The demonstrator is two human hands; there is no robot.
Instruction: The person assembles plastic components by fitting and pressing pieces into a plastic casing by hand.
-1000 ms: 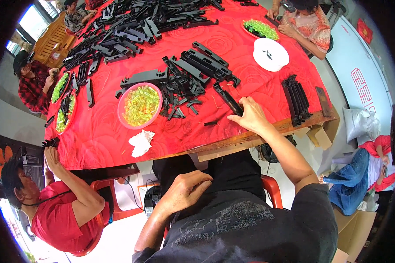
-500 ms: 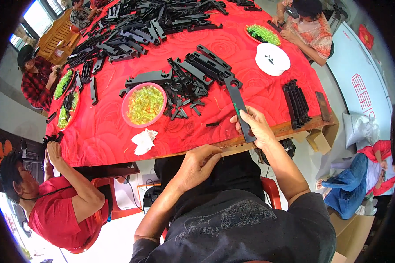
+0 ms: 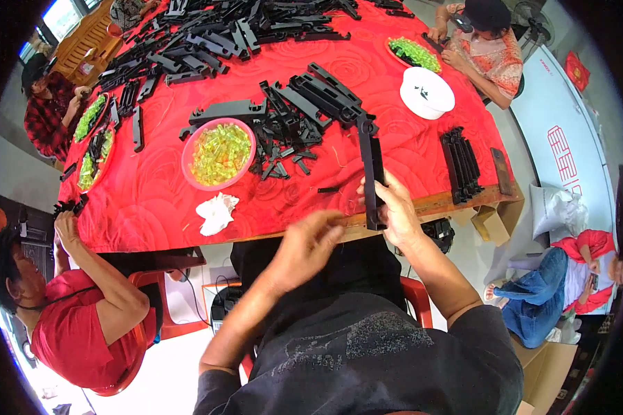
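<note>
My right hand (image 3: pixel 394 207) grips a long black plastic bar (image 3: pixel 371 166) and holds it upright over the near edge of the red-covered table (image 3: pixel 152 200). My left hand (image 3: pixel 308 242) is raised just left of the bar's lower end, fingers loosely curled, holding nothing that I can see. A pink bowl of yellow-green translucent pieces (image 3: pixel 219 153) sits to the left. A heap of black plastic parts (image 3: pixel 298 114) lies beyond the bar.
A row of finished black bars (image 3: pixel 460 164) lies at the right. A crumpled white tissue (image 3: pixel 216 211) and a white plate (image 3: pixel 426 92) are on the cloth. A person in red (image 3: pixel 76 311) sits at left; others sit around the table.
My right hand lifted the black bar off the table and drew it toward me, turning it upright. My left hand rose from my lap up to the table's edge.
</note>
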